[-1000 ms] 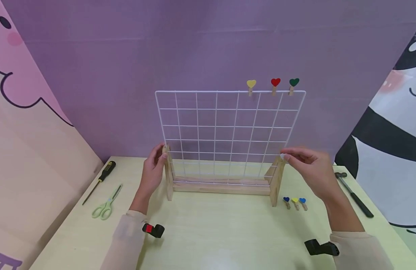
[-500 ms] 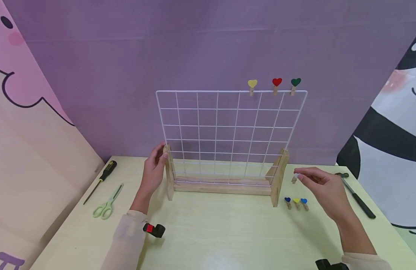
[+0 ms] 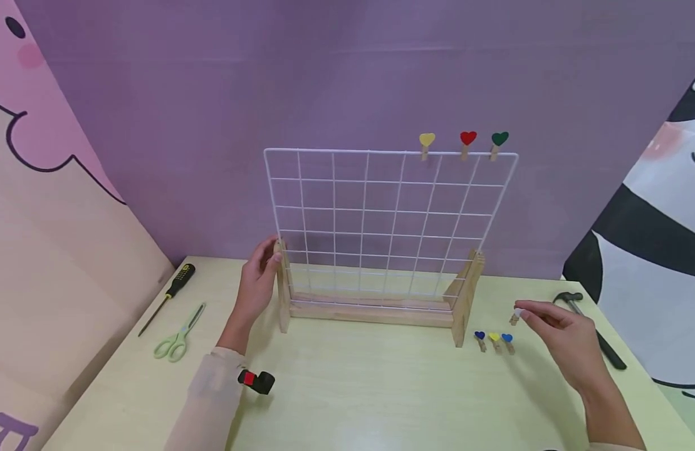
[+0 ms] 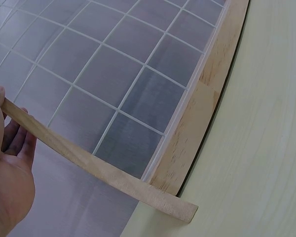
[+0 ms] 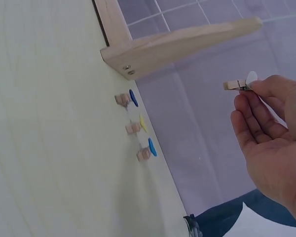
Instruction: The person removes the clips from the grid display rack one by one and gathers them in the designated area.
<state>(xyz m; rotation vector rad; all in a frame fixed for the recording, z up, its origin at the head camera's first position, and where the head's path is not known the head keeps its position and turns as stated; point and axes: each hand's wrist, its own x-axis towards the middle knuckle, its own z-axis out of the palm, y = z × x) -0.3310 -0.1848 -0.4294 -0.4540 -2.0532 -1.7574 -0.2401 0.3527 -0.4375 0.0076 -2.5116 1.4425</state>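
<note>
A white wire grid (image 3: 347, 150) stands upright in a wooden stand (image 3: 375, 313). My left hand (image 3: 256, 279) grips the top of the stand's left post (image 4: 108, 173), thumb on the near face. Between thumb and fingers, my right hand (image 5: 276, 133) pinches a small wooden clothespin (image 5: 234, 85) with a white heart on it, to the right of the stand. Clothespins with yellow (image 3: 427, 139), red (image 3: 468, 137) and green (image 3: 499, 138) hearts sit along the grid's top right. Below the right hand lie dark blue (image 3: 479, 336), yellow (image 3: 495, 337) and blue (image 3: 507, 338) heart clothespins.
On the left of the pale table (image 3: 370, 388) lie a black-and-yellow screwdriver (image 3: 180, 280) and light green scissors (image 3: 175, 344). A hammer (image 3: 609, 354) rests by the right edge, partly behind the right hand. A purple backdrop (image 3: 324, 81) rises behind the stand.
The right hand has moved away from the top of the right post, rightward and down, carrying the white heart clothespin. The left hand keeps its grip on the left post.
</note>
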